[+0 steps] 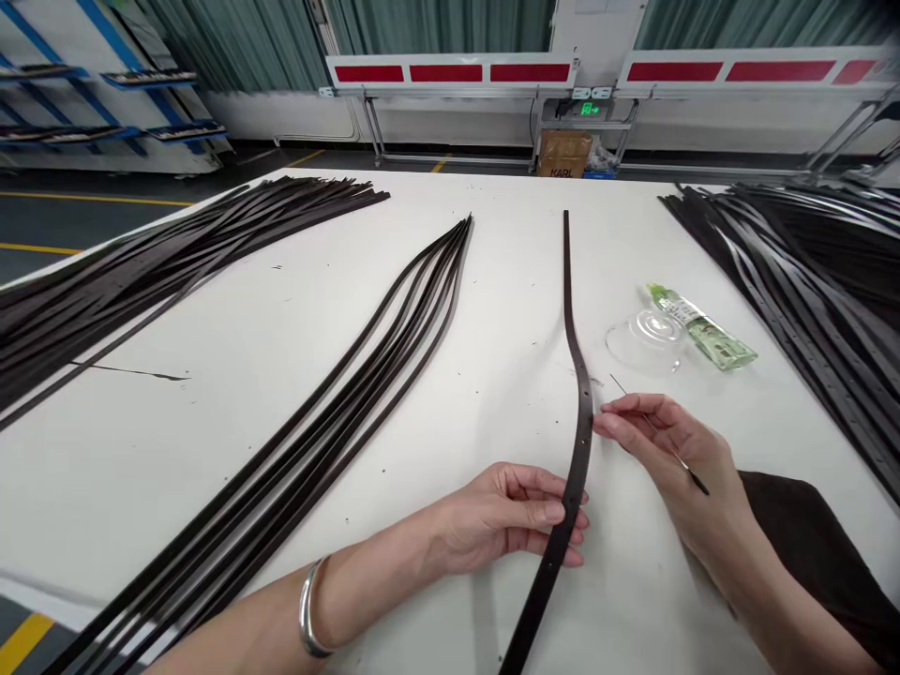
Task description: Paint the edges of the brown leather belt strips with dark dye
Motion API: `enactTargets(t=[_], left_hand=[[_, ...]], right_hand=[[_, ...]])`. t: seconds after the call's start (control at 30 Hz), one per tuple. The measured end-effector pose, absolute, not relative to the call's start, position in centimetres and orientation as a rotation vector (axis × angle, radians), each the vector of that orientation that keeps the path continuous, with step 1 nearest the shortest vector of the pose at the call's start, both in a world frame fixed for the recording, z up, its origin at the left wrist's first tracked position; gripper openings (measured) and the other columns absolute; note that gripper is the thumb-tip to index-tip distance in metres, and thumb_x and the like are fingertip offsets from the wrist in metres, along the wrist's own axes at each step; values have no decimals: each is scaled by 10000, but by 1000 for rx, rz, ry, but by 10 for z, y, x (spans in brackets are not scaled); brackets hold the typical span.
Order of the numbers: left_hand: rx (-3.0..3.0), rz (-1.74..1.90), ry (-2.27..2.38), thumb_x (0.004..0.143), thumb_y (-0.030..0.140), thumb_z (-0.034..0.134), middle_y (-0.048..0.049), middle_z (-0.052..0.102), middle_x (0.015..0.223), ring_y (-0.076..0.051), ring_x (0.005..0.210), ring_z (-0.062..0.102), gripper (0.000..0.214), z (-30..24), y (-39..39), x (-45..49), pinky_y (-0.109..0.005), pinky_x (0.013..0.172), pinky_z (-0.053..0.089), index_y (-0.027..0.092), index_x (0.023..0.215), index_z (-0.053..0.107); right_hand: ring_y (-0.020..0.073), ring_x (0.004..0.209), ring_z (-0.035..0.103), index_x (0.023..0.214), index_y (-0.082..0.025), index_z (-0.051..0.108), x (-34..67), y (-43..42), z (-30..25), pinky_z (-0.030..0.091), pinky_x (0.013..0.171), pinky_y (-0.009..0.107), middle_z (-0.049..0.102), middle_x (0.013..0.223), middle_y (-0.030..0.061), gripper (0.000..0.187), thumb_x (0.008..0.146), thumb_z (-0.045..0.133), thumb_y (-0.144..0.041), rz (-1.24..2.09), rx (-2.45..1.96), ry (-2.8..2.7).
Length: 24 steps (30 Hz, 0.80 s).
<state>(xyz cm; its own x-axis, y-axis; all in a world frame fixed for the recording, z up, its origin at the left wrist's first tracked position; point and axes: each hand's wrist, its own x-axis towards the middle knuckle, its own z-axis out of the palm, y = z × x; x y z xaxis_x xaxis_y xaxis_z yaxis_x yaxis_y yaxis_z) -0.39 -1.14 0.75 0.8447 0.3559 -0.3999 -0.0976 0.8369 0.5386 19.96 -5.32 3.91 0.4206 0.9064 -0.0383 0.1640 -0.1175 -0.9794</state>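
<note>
My left hand (517,516) is closed on a long dark strap (580,441), thumb on top and fingers underneath. Small holes run along the strap, which curves away up the table to a flat far end. My right hand (667,455) is closed around a thin metal rod with a dark tip (693,476), which slants across the palm and pokes out past the fingers. Its thumb and forefinger come right up to the strap's right edge; whether they touch it I cannot tell.
Several dark straps (366,403) lie bunched left of centre. Larger strap piles are at the far left (141,253) and right (808,281). A green tube (710,333) and a clear round dish (647,339) sit beyond my right hand; dark cloth (802,534) lies beside it.
</note>
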Motion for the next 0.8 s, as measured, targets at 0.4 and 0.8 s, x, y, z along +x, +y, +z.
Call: enactTargets(t=[0.4, 0.8], left_hand=[[514, 275, 602, 753, 166, 799, -84, 706, 884, -142, 777, 661, 173, 11, -7, -4, -354, 791, 579, 135, 899, 710], [537, 266, 635, 740, 178, 809, -79, 696, 842, -142, 752, 649, 174, 13, -5, -4, -349, 774, 581, 131, 877, 712]], right_hand=[[128, 698, 537, 850, -227, 661, 265, -65, 29, 428, 654, 270, 595, 729, 0, 421, 1003, 363, -481, 169, -1893, -1366], [153, 766, 492, 753, -222, 537, 261, -54, 7, 392, 770, 301, 579, 707, -14, 357, 1020, 362, -382, 124, -1855, -1615]])
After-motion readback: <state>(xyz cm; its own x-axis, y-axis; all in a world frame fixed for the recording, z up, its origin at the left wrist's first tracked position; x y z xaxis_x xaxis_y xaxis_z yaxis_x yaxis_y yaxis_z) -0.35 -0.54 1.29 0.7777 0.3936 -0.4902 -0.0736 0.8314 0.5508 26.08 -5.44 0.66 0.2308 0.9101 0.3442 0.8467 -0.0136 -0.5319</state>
